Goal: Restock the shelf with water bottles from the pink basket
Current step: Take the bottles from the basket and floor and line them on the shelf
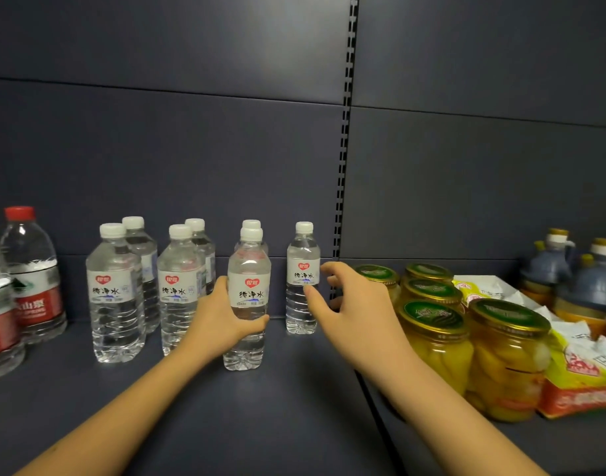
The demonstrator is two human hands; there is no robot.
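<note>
Several white-capped water bottles stand in rows on the dark shelf (209, 407). My left hand (222, 317) grips the front middle bottle (248, 269), which stands upright on the shelf. Just behind it another bottle's cap (251, 224) shows. My right hand (349, 304) hovers with fingers spread and loosely curled, holding nothing, right beside the rightmost bottle (303, 266) at the back. Two pairs of bottles (114, 290) (178, 286) stand to the left. The pink basket is out of view.
Two larger red-capped, red-labelled bottles (32, 273) stand at the far left. Right of the shelf upright (342, 166) sit yellow fruit jars (507, 355), snack bags (586, 372) and dark oil jugs (548, 262).
</note>
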